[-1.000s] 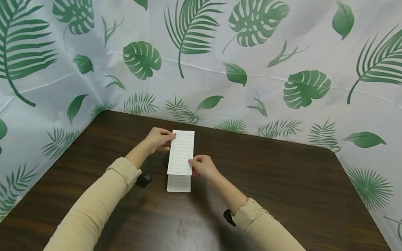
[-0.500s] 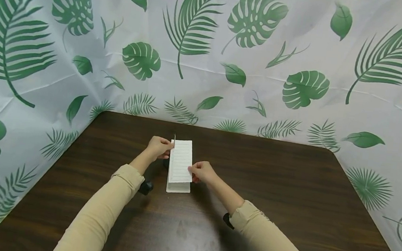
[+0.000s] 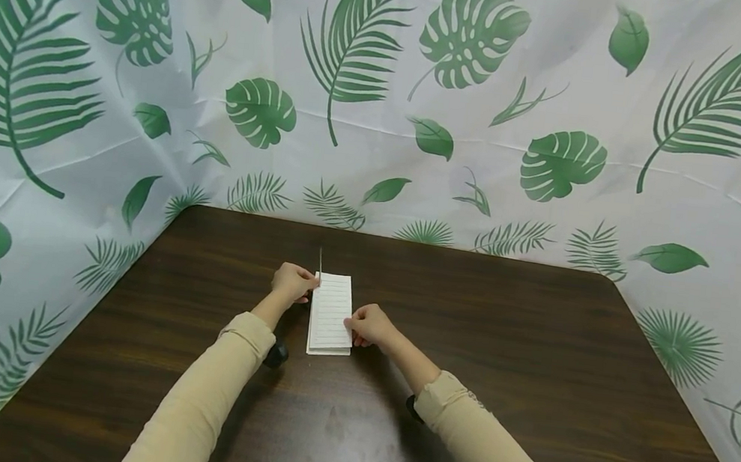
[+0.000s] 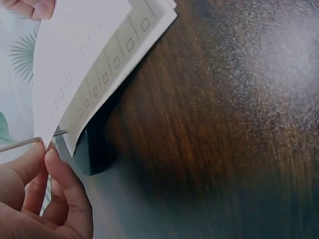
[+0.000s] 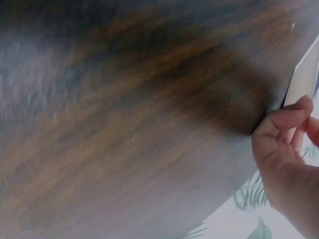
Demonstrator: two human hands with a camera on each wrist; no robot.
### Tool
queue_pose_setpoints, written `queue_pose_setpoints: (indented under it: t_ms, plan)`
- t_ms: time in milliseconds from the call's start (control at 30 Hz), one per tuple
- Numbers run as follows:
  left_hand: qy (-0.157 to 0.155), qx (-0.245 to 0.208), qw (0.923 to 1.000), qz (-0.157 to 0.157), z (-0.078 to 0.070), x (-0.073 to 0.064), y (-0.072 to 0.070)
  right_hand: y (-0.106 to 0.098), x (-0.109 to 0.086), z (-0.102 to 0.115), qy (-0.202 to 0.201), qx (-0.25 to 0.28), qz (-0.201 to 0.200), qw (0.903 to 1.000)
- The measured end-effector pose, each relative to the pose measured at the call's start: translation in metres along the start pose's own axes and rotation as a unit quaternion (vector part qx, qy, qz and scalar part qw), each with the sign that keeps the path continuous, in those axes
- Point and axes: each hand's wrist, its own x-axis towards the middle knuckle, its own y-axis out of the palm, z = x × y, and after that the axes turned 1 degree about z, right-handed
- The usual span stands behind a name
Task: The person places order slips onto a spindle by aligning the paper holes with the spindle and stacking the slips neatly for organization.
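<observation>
A lined white paper slip (image 3: 333,310) lies above more slips (image 3: 329,352), whose printed row of boxes shows in the left wrist view. A thin upright rod, like a bill spike (image 3: 320,262), rises at the slip's upper left corner. In the left wrist view the rod shows on both sides of the top slip, seemingly passing through it. My left hand (image 3: 293,283) pinches the slip's left edge close to the rod. My right hand (image 3: 370,325) pinches its right edge lower down. Under the slips sits a black block (image 4: 90,157), perhaps the spike's base; most of it is hidden.
The dark brown wooden table (image 3: 499,365) extends around the papers. White curtains with green leaf prints (image 3: 375,58) stand behind and beside it. Black devices (image 3: 276,354) are worn at both wrists.
Both hands have lowered the top slip toward the front, the left hand moving more. The rod now sticks up above the slip, and less of the slips beneath shows.
</observation>
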Motion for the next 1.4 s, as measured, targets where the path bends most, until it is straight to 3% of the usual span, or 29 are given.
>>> queue_pose_setpoints:
  t_ms: [333, 700, 1000, 1100, 1200, 1267, 1400]
  plan:
    - [0.019, 0.030, 0.9992, -0.017, -0.005, -0.024, -0.002, -0.002, 0.003, 0.002, -0.021, -0.100, 0.041, 0.9939]
    - [-0.006, -0.009, 0.9998, -0.018, 0.001, -0.022, 0.002, 0.000, 0.007, 0.004, -0.008, -0.155, 0.052, 0.9865]
    - [0.058, 0.061, 0.9942, -0.067, -0.003, -0.027, 0.015, -0.008, 0.009, 0.004, -0.002, -0.188, 0.071, 0.9796]
    - [0.064, 0.080, 0.9927, -0.064, -0.005, -0.028, 0.016, -0.009, 0.009, 0.005, 0.006, -0.197, 0.074, 0.9776]
    - [0.035, 0.065, 0.9967, -0.034, -0.002, -0.023, 0.014, -0.009, 0.011, 0.005, 0.015, -0.193, 0.079, 0.9778]
    - [0.032, 0.054, 0.9980, -0.011, 0.007, -0.019, 0.010, -0.008, 0.012, 0.003, 0.016, -0.181, 0.086, 0.9796]
    - [0.029, 0.043, 0.9984, 0.020, 0.033, 0.011, 0.014, -0.006, 0.013, -0.001, 0.019, -0.153, 0.094, 0.9836]
